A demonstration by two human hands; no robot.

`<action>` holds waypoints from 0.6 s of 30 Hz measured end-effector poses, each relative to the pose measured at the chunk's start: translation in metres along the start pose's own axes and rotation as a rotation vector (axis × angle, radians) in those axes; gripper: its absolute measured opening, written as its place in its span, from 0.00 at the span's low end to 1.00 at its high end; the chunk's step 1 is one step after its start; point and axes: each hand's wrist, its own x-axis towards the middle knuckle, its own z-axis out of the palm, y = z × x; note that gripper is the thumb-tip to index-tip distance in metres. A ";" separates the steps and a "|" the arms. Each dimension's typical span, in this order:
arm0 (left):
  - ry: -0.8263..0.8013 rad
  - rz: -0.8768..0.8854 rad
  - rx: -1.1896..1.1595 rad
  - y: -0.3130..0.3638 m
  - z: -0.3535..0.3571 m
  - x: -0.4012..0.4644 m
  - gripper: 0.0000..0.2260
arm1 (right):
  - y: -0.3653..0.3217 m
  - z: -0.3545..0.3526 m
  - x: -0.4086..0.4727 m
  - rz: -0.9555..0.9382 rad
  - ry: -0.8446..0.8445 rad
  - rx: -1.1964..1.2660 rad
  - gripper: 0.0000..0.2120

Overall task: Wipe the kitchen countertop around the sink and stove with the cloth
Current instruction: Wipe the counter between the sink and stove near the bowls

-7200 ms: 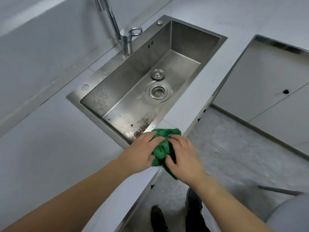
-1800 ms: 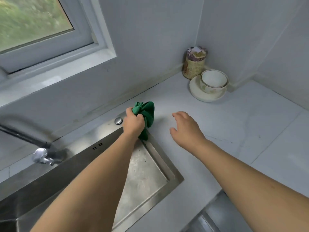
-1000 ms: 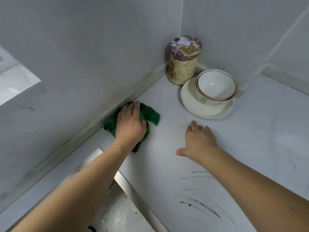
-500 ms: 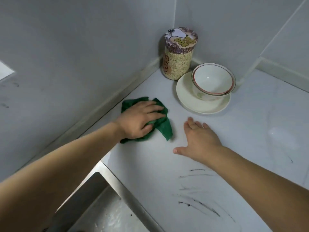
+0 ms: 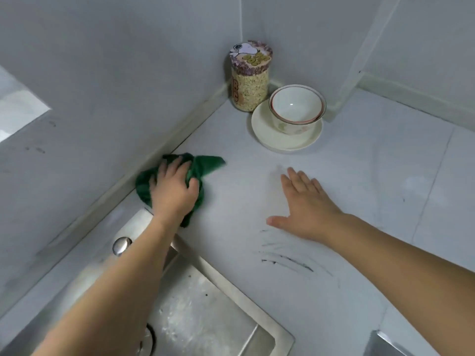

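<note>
Left of centre, the left hand (image 5: pixel 174 191) presses the crumpled green cloth (image 5: pixel 196 167) onto the pale grey tabletop (image 5: pixel 359 181), its grip curled around the fabric beside the wall. The right hand (image 5: pixel 305 206) lies spread and empty. Good wiping would sweep toward the dark streaks (image 5: pixel 285 258) below centre, keeping firm, even pressure.

Fuzzy green cloth (image 5: pixel 200 165); matt, scuffed pale countertop (image 5: pixel 359 191); dull brushed-metal sink (image 5: pixel 205 317); glossy ceramic bowl (image 5: pixel 295 109) and saucer (image 5: pixel 267 134).
</note>
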 end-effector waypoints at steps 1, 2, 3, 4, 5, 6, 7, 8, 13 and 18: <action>0.028 -0.160 -0.036 0.012 0.000 -0.005 0.26 | 0.000 0.008 -0.016 0.019 -0.013 -0.007 0.50; 0.044 -0.232 -0.053 0.026 0.002 -0.013 0.25 | 0.000 0.016 -0.032 0.046 -0.031 -0.012 0.52; 0.046 -0.238 -0.061 0.039 0.006 -0.025 0.26 | 0.000 0.025 -0.046 0.076 -0.049 -0.016 0.53; 0.033 -0.207 -0.060 0.052 0.011 -0.042 0.26 | 0.001 0.032 -0.058 0.106 -0.067 -0.013 0.54; 0.015 -0.160 -0.050 0.062 0.015 -0.064 0.27 | 0.003 0.038 -0.069 0.133 -0.080 -0.004 0.56; -0.001 -0.102 -0.032 0.068 0.020 -0.084 0.27 | 0.005 0.043 -0.079 0.158 -0.088 0.006 0.57; -0.020 -0.045 -0.001 0.070 0.023 -0.101 0.27 | 0.007 0.048 -0.088 0.183 -0.088 0.013 0.59; -0.039 0.008 0.034 0.067 0.024 -0.110 0.28 | 0.010 0.052 -0.098 0.208 -0.080 0.012 0.60; 0.005 -0.227 0.012 0.051 0.015 -0.087 0.26 | 0.031 0.065 -0.151 0.363 -0.102 -0.052 0.65; 0.017 -0.247 -0.027 0.116 0.038 -0.150 0.24 | 0.060 0.087 -0.192 0.589 -0.244 -0.079 0.68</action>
